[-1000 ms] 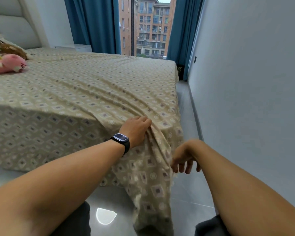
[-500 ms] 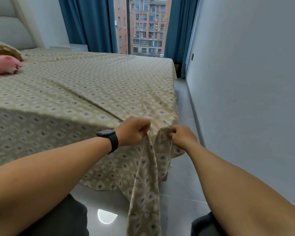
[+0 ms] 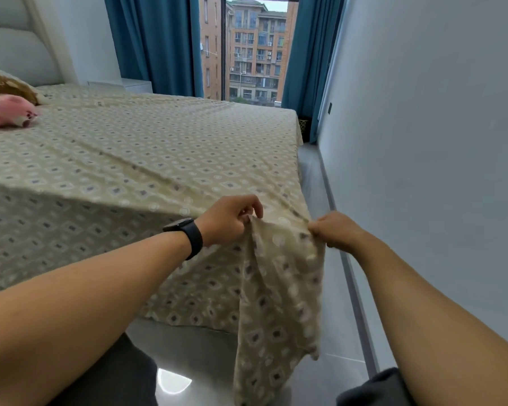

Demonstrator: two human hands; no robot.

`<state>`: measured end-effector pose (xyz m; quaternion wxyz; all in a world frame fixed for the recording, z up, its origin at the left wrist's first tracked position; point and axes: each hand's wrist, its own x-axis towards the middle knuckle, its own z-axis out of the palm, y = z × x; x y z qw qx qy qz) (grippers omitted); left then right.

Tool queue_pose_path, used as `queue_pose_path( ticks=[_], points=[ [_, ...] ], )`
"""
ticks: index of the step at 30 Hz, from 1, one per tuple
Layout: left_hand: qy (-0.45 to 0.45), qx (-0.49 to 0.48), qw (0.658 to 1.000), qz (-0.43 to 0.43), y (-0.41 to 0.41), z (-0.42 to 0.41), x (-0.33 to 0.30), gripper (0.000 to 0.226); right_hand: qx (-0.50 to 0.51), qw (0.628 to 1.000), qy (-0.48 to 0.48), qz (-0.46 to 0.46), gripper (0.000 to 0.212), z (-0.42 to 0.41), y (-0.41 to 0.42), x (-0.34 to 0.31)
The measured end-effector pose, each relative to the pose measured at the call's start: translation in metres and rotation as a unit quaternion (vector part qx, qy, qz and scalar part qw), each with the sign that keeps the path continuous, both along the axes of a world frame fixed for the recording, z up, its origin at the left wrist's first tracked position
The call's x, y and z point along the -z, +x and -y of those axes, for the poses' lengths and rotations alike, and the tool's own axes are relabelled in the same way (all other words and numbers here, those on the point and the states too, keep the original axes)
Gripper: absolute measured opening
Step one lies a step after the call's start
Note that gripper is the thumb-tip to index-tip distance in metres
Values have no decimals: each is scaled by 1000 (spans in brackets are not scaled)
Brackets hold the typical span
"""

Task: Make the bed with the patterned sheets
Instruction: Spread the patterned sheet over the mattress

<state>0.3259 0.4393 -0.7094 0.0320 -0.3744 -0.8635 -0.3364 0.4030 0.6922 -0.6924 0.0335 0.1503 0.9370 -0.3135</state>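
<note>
Both the left hand point(image 3: 228, 219) and right hand point(image 3: 333, 230) pinch the patterned sheet point(image 3: 147, 171) at the bed's near right corner, the sheet already spread across the mattress, the hanging corner yet to be tucked.

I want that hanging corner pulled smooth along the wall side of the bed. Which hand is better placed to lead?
Probably the right hand: it pinches the patterned sheet at the corner's wall-side edge. The left hand grips further in, suited to anchoring.

Two hands point(image 3: 229, 219), one sheet point(image 3: 147, 171).
</note>
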Motion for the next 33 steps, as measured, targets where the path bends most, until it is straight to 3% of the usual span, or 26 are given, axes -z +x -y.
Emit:
queue_pose_path(
  ticks=[2,4,11,14,16,18,19,21,23,24,28,31,33],
  points=[
    [-110,31,993,3,3,-3,10,39,-13,992,29,122,23,11,2,19],
    [-204,46,978,-13,3,-5,22,37,-25,984,40,174,22,19,-4,38],
    [-194,52,980,-2,-5,-5,25,27,-67,974,40,215,18,18,-8,61],
    [-162,23,986,-27,-7,-4,22,23,4,992,14,128,21,9,-9,68],
    [-141,-5,989,-47,-9,-6,20,19,125,990,-57,18,31,2,-18,75],
    [-140,-24,988,-57,-10,-8,20,18,251,949,-186,-46,37,-4,-26,81],
    [-146,-28,987,-61,-11,-9,21,18,293,918,-265,-35,40,-4,-29,86],
    [-160,-36,984,-74,-12,-12,23,19,286,876,-387,24,32,-1,-27,89],
    [-172,-37,981,-84,-12,-15,24,21,215,861,-456,61,13,3,-23,84],
    [-177,-38,980,-84,-11,-15,24,21,194,855,-478,53,18,5,-25,81],
    [-178,-43,980,-76,-11,-15,24,22,159,920,-358,20,15,10,-32,71],
    [-175,-44,981,-75,-11,-15,24,22,150,979,-133,45,33,2,-35,91],
    [-172,-46,981,-73,-13,-16,24,21,143,988,-10,60,33,-1,-34,97]
  ],
)
